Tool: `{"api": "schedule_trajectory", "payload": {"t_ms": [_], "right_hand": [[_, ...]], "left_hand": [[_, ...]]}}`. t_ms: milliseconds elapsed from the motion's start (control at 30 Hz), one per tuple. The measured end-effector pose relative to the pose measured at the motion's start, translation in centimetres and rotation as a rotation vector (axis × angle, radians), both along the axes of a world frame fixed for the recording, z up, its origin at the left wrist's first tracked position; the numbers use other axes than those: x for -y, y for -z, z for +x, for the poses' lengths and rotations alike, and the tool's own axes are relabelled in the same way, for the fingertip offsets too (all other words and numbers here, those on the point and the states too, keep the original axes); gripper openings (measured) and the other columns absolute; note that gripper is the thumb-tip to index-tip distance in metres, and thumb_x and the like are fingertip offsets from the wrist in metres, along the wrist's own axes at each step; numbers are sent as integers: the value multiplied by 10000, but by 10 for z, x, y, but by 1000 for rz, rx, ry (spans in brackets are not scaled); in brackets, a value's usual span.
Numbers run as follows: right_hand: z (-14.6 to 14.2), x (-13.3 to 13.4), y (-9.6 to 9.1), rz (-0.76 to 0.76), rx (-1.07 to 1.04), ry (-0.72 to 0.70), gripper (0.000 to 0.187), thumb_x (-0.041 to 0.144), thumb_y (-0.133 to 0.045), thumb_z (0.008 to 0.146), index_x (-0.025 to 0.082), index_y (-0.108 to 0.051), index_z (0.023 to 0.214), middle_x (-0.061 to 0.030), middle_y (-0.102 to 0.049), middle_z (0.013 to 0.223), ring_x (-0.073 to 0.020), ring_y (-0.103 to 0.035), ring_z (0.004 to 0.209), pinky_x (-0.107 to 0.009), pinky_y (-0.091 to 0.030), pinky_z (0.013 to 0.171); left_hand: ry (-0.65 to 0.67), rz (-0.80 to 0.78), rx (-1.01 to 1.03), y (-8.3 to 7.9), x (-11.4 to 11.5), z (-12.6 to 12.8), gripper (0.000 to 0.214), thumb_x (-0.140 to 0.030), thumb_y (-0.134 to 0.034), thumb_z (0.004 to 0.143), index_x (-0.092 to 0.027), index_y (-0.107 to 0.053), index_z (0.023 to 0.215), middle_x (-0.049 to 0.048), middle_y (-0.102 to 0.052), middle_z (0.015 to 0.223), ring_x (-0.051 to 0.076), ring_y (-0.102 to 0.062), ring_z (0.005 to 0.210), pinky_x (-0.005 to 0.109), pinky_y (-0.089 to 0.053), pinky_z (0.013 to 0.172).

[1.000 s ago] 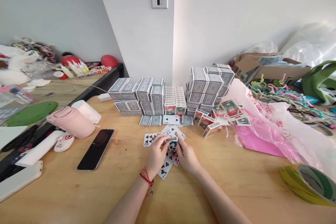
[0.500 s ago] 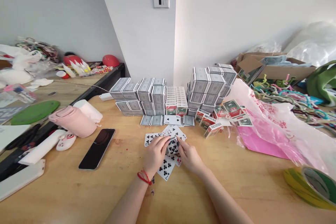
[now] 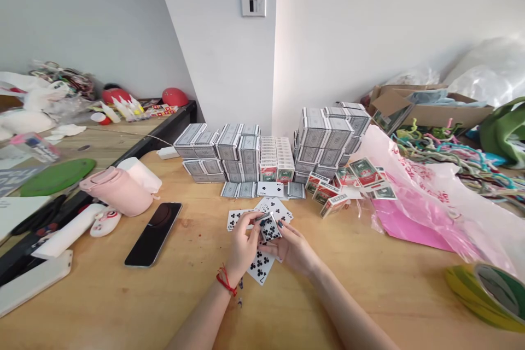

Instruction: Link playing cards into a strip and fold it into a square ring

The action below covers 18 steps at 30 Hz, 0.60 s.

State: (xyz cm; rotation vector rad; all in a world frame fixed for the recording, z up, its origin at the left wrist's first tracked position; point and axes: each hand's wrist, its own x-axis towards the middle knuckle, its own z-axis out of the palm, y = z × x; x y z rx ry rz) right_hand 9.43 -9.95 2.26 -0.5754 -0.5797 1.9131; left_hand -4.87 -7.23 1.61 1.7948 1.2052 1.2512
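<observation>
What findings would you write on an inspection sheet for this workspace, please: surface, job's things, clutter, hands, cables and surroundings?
Surface: wooden table, small marks visible.
Job's things: loose playing cards, overlapping; gray-patterned blocks stacked behind.
Clutter: phone, pink container, tape roll, plastic bag.
Hands: left hand and right hand together hold a folded-looking card piece.
Cables: thin cord-like line at left, kind unclear.
Surroundings: wall plate ahead; cardboard box at right.
</observation>
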Motion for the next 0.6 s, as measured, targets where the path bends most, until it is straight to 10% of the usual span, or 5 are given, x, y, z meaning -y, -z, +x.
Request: {"api": "schedule_trajectory", "payload": {"t_ms": [600], "right_hand": [[13,-4,7,-31,16,-111,251,243,-563,782,131,-569,1007,-72,-616,876,-162,-597,803,-291,-477,710]], "left_hand": [[91,194,-126,-8,-2,-4,217,-174,-467,820,-214,-606,981,61,-596,977,172,-553,940,337,-469,821]]}}
